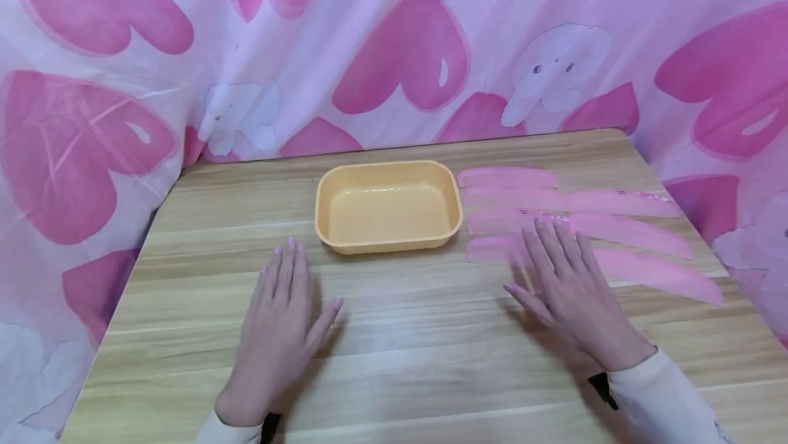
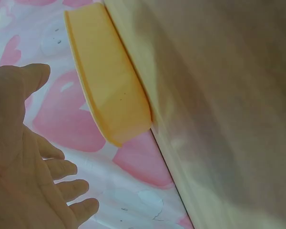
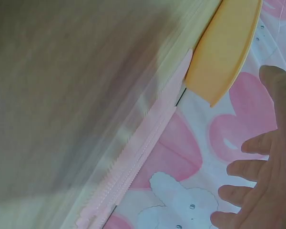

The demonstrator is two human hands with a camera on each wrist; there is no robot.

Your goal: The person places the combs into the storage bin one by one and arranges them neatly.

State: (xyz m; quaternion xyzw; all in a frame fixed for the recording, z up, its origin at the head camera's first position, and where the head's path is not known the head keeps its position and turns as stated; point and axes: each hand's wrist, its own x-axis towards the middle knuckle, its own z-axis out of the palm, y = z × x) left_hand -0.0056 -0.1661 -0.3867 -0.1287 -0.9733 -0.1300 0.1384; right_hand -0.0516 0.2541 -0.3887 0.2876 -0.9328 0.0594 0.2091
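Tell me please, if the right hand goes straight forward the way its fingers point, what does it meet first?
Probably the pink combs. The right hand lies with straight fingers, its fingertips already over the nearer combs in the head view. I cannot tell if they touch. The orange tray lies to the left, out of that line.

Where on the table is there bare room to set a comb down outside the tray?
Bare wood lies left of the orange tray, beyond the left hand, and along the near edge between both hands. Right of the tray is crowded: pink combs fill it, with the right hand over them.
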